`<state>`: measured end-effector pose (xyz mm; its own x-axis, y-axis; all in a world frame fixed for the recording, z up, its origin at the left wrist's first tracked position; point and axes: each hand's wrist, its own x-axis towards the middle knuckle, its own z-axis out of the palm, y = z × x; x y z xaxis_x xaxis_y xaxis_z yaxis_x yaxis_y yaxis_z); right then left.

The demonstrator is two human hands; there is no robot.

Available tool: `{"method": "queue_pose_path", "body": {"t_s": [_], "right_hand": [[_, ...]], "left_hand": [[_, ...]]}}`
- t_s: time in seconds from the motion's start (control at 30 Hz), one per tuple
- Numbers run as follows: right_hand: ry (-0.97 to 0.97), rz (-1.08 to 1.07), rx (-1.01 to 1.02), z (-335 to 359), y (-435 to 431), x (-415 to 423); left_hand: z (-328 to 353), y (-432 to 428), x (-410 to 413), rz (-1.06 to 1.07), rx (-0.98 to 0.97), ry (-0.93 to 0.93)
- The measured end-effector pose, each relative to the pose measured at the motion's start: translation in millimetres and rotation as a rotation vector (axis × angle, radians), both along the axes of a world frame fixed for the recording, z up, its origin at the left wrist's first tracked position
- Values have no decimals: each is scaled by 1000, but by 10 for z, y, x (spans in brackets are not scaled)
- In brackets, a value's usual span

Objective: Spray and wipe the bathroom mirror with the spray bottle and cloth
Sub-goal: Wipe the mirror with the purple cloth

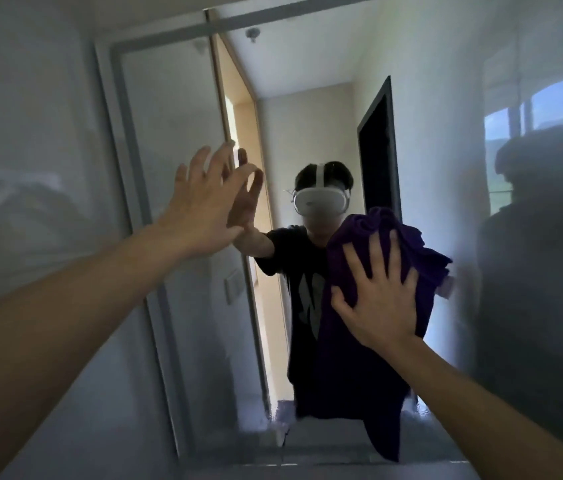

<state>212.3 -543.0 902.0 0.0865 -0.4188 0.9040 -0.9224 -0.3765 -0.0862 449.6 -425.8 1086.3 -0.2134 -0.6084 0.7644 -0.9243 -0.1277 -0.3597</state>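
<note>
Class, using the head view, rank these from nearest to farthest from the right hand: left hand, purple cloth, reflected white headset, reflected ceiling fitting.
1. Purple cloth, pressed flat under the right hand.
2. Reflected white headset, up and to the left.
3. Left hand, farther left.
4. Reflected ceiling fitting, near the top edge.

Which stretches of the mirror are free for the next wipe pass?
Free: the mirror above the cloth, and between cloth and left hand. Crowded where the right hand presses the cloth at lower centre.
</note>
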Motion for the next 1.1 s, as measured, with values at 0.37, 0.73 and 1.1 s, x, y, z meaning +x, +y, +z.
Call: {"method": "queue_pose_path", "body": {"t_s": [0.37, 0.73, 1.1], "right_hand": [[235, 191, -113, 188, 88, 730], [543, 407, -139, 502, 395, 2257], [448, 365, -124, 1037, 544, 2701]], "left_hand": [[289, 299, 641, 191, 275, 195], [368, 385, 954, 55, 311, 215], [256, 288, 901, -39, 272, 289]]}}
